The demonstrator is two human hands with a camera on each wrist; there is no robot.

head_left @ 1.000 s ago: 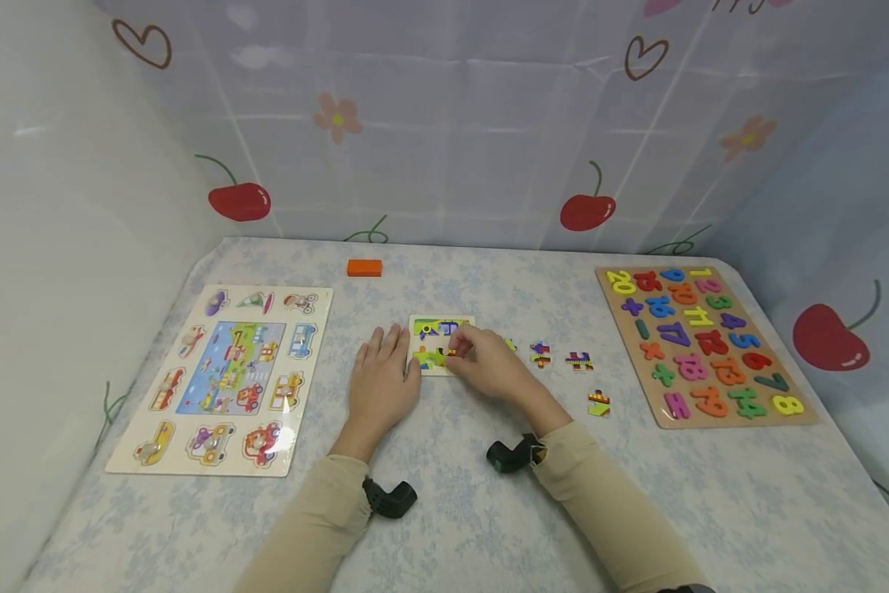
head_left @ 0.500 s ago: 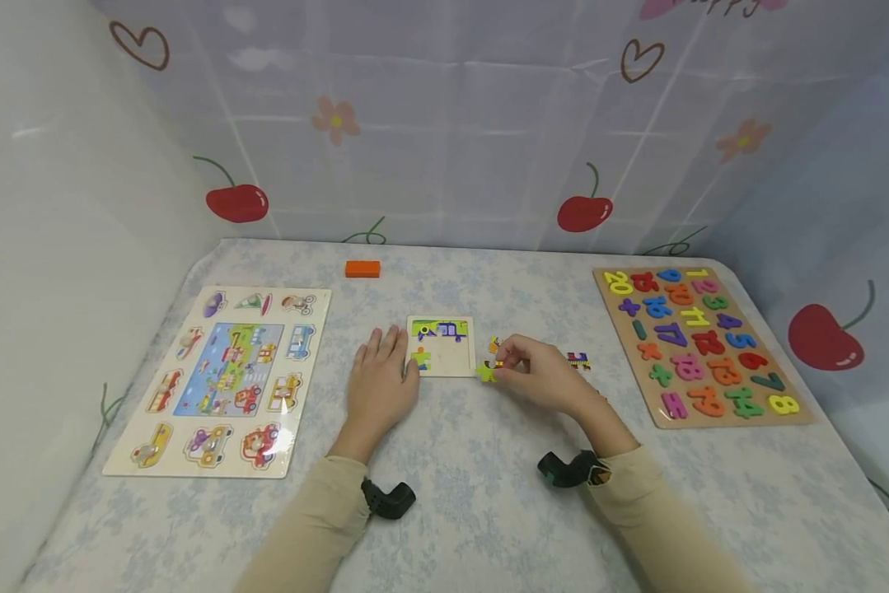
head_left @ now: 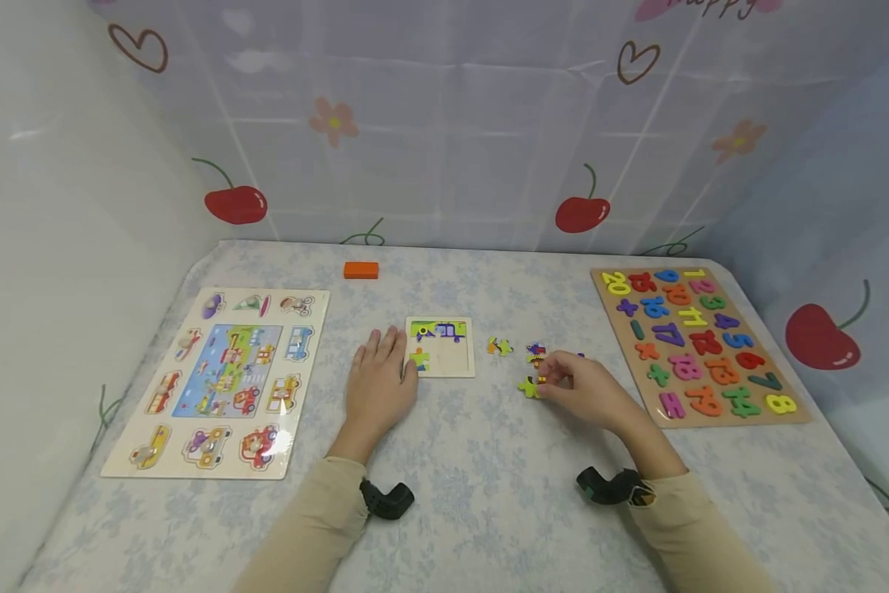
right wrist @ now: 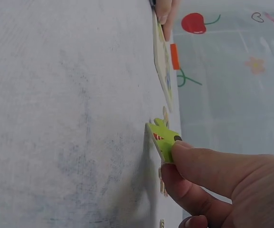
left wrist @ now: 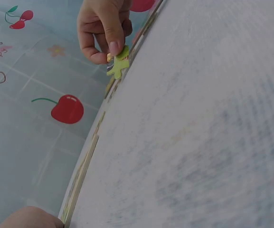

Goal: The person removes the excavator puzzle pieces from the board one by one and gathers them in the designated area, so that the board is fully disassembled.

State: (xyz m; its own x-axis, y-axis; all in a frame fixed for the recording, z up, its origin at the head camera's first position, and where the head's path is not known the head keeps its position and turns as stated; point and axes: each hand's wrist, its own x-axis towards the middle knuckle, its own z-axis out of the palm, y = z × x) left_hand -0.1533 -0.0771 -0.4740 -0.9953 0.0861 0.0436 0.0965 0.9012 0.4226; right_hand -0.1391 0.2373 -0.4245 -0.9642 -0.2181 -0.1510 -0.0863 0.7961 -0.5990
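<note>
The right hand [head_left: 581, 389] pinches a green puzzle piece [head_left: 529, 387] between thumb and fingers, to the right of the small puzzle tray [head_left: 453, 362]. Palm down, fingers straight, the left hand [head_left: 377, 391] lies at the tray's left edge. Slightly farther, loose pieces [head_left: 499, 346] lie on the surface [head_left: 474, 436]. Farthest back on it sits an orange block [head_left: 361, 270].

You have one left hand [head_left: 379, 383], one right hand [head_left: 587, 394] and two black wrist cameras [head_left: 388, 501]. You hold one puzzle piece [head_left: 529, 387], and at least three loose pieces [head_left: 536, 352] show. There is one orange block [head_left: 361, 270], one small tray [head_left: 457, 361], one picture board [head_left: 177, 445] with one big picture [head_left: 227, 371] and ten little pictures [head_left: 207, 445], and one number board [head_left: 689, 421] with twenty numbers [head_left: 668, 333] and five signs [head_left: 627, 307].
</note>
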